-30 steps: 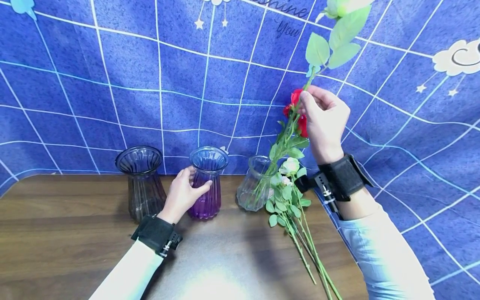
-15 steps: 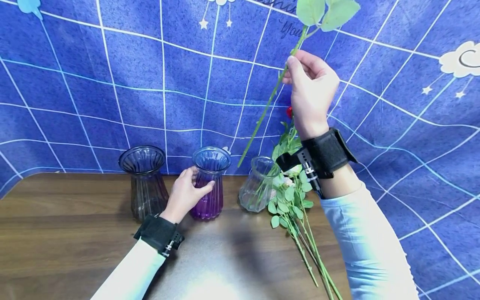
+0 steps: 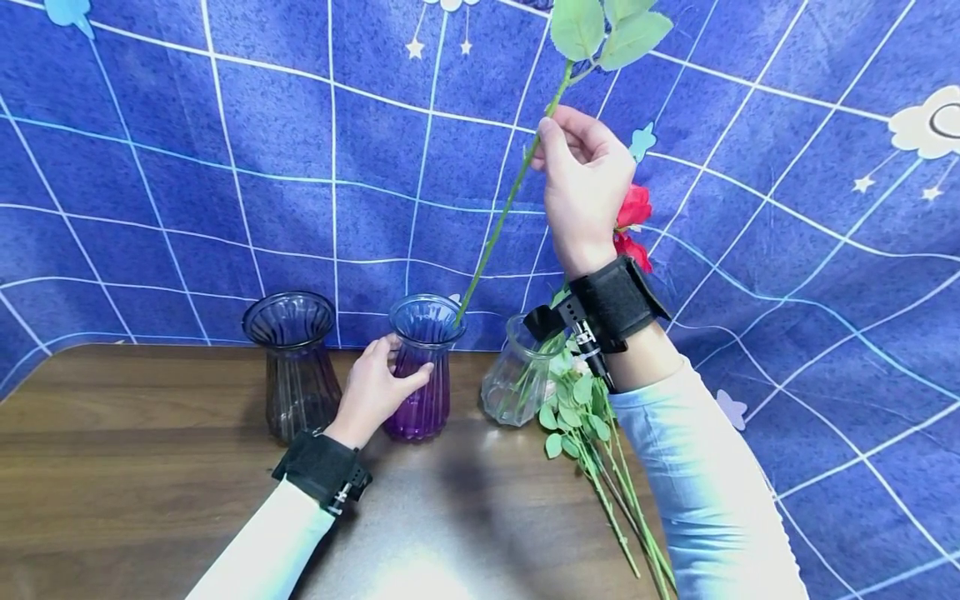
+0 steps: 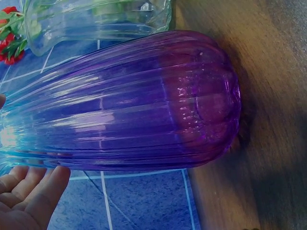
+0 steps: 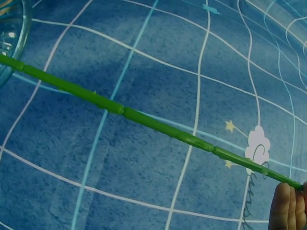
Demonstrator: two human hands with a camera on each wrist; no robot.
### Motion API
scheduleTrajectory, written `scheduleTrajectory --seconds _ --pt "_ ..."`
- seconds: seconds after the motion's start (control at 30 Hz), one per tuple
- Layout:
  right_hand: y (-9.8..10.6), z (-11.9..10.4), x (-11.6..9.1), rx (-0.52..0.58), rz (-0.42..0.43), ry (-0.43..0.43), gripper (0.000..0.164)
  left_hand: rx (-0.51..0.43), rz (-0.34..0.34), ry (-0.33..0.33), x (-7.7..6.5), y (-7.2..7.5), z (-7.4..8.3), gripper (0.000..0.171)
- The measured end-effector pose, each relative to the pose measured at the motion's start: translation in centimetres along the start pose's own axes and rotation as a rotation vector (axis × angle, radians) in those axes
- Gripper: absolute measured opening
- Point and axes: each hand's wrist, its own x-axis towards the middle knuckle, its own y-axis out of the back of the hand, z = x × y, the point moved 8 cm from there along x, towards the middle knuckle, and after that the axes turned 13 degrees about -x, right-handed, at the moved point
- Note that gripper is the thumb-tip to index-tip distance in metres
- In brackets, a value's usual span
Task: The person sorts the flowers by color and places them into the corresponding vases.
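Observation:
In the head view my right hand [image 3: 588,179] pinches the green stem of a long-stemmed white rose [image 3: 501,212]. Its bloom is out of frame above. The stem slants down left, and its lower tip overlaps the rim of the blue-and-purple glass vase [image 3: 420,396]; whether it is inside I cannot tell. My left hand [image 3: 378,383] holds that vase by its upper part, thumb in front and fingers on the left. The left wrist view shows the vase's ribbed purple body [image 4: 134,110] standing on the table. In the right wrist view the stem [image 5: 158,124] runs to a glass rim.
A smoky dark glass vase [image 3: 296,383] stands to the left. On the right, a clear glass vase [image 3: 510,392] holds red flowers [image 3: 633,208], partly hidden by my right arm. Several leafy stems [image 3: 600,467] lie on the wooden table [image 3: 150,467]. A blue gridded cloth [image 3: 285,208] hangs behind.
My right hand has lifted the rose away from the clear vase and carried it left, bringing its stem tip to the purple vase's rim. My left hand has kept its hold.

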Motion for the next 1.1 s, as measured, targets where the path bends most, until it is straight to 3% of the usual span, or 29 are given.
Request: scheduleTrajectory --seconds 0.33,0.77,1.1 --pt "-0.9 1.2 -0.8 -0.089 -0.015 0.029 0.018 0.007 -0.005 0.013 -0.1 -0.1 -0.2 0.06" --pt "-1.7 2.8 -1.4 -0.112 -0.049 0.029 0.022 -0.008 0.007 -0.007 -0.1 0.1 0.1 0.057" --pt "-1.8 4.3 -1.8 -0.152 -0.049 -0.027 0.019 -0.005 0.003 -0.007 -0.1 0.0 0.1 0.056"
